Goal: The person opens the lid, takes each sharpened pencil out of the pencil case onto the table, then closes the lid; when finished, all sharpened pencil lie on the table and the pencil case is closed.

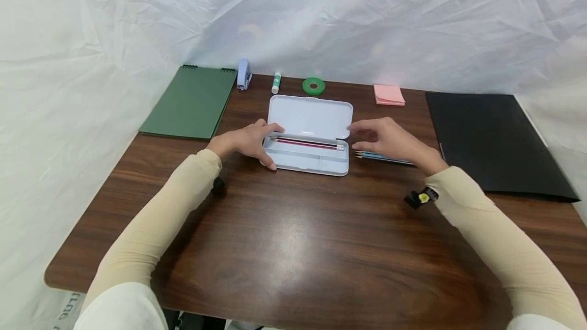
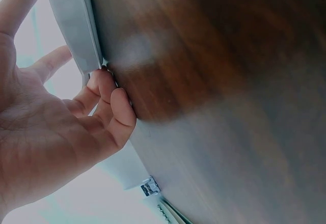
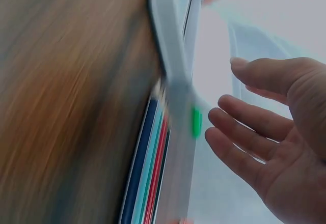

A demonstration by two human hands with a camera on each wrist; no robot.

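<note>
Left grip (image 1: 243, 141) holds pencil case (image 1: 308, 134) end | right grip (image 1: 390, 140) released, over loose pencils (image 1: 380, 157)

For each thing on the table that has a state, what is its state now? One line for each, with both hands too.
pencil case: open, lid laid back flat
red pencil: lying inside the case
loose pencils: on the table, right of the case
green notebook: closed
black folder: closed, flat
glue stick: capped, lying down
left hand: holds the case's left end
right hand: fingers relaxed, holding nothing
</note>
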